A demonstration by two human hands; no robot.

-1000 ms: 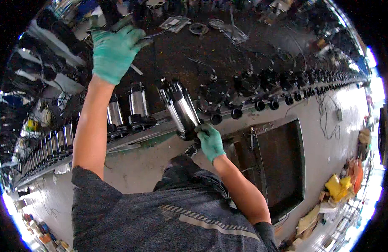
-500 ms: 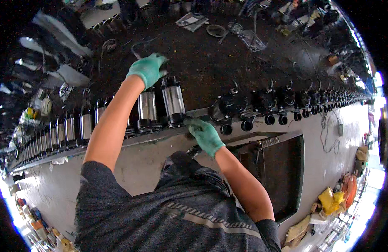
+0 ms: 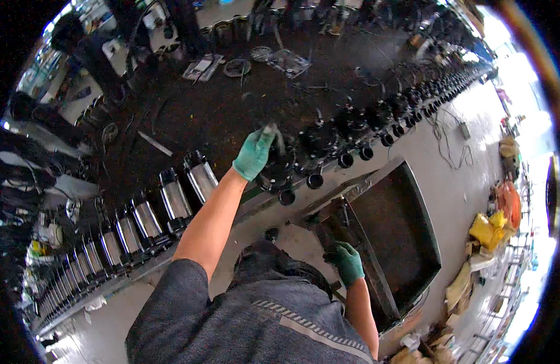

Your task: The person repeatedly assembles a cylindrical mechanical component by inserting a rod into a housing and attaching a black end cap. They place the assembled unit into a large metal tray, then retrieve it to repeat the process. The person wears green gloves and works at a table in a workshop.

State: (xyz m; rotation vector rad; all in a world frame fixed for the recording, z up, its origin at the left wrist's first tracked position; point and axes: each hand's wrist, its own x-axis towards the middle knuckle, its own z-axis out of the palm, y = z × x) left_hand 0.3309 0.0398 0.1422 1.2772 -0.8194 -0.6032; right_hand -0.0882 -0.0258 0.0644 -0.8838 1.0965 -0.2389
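My left hand (image 3: 254,155), in a green glove, reaches over the bench to the nearest black assembly (image 3: 279,167). Its fingers point away from me at the assembly's upper part. Motion smears the fingertips, so a grip cannot be made out. Lower down on the right, my right hand (image 3: 348,262) hangs over the near side of a dark metal cart (image 3: 407,224). Its gloved fingers are loosely bent and apart, with nothing visible in them. Left of my left forearm stands a silver cylinder with black ends (image 3: 201,179), beside a similar cylinder (image 3: 174,195).
More silver cylinders (image 3: 127,233) line the bench edge toward the left. Black assemblies with round ports (image 3: 345,160) run along the edge to the far right. A flat strip (image 3: 154,144) and a wire coil (image 3: 236,67) lie on the dark benchtop. Yellow bags (image 3: 487,227) lie on the floor at right.
My view has turned rightward. My left hand has gone from above the silver cylinders to the black assemblies. My right hand has left the bench edge and dropped toward the cart.
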